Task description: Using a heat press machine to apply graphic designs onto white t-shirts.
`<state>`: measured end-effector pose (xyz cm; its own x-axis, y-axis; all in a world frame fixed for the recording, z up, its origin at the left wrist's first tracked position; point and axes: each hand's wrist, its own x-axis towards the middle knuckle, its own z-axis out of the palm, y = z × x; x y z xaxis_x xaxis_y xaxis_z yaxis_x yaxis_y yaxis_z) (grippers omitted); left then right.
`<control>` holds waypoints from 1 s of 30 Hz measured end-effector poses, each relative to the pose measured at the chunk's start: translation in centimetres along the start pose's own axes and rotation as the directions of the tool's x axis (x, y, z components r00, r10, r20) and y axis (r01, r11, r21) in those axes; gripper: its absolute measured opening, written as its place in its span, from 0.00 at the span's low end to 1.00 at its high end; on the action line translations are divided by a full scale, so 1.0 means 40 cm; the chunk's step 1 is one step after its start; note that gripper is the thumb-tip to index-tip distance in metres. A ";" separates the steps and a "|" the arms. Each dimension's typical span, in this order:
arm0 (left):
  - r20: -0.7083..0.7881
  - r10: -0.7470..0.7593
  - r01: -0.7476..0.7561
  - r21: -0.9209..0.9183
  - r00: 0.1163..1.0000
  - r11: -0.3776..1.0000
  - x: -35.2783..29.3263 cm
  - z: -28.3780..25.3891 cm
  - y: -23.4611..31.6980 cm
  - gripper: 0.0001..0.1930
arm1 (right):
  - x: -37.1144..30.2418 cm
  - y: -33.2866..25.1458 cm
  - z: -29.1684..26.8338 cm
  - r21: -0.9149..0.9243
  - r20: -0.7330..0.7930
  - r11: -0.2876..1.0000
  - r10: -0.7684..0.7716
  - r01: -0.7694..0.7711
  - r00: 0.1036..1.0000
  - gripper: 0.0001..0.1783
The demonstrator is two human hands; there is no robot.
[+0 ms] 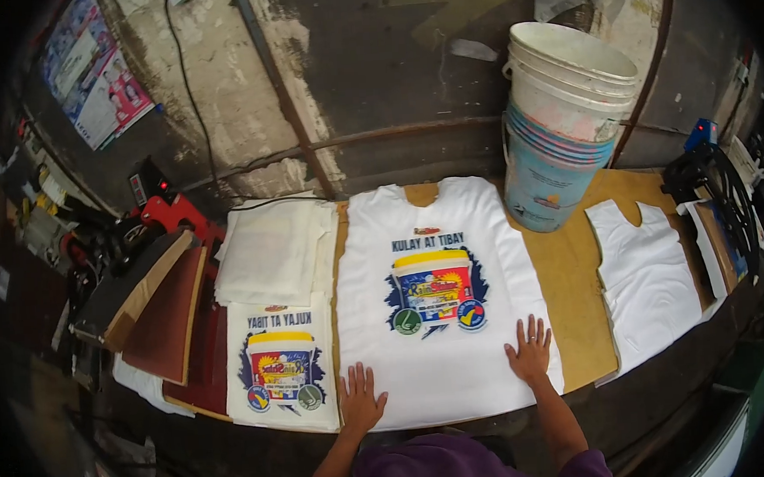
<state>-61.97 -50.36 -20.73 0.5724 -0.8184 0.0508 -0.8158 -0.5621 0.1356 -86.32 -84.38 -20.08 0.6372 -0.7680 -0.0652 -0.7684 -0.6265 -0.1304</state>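
Observation:
A white printed shirt (443, 370) lies spread flat in front of me, neckline toward the wall, with a colourful paint-bucket picture on its chest. My left hand (360, 401) rests flat on its lower left edge, fingers spread. Lower right on the cloth lies my right hand (529, 352), also flat with fingers apart. Neither hand holds anything. Just left of the shirt is a stack of printed transfer sheets (240, 321) bearing the same picture mirrored. Blank pale sheets (269, 258) cover the upper part of that stack.
Two stacked plastic buckets (559, 131) stand behind the shirt to the right. A red and black heat press (175, 216) is at the left, its board (164, 317) tilted. Another white shirt (647, 275) lies at the right by a second press (710, 166). Brown board (569, 297) covers the table.

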 end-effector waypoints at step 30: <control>0.389 -0.542 0.634 -0.667 0.745 0.392 -1.366 -0.045 -0.311 0.16 | -0.649 -0.996 0.119 0.149 -0.023 0.631 -0.768 0.762 0.640 0.35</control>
<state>-82.93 1.55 -23.42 0.8365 -0.3508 -0.4209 0.0983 -0.6596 0.7451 -71.95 -38.86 -17.89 0.9966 -0.0137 0.0810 0.0095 -0.9601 -0.2795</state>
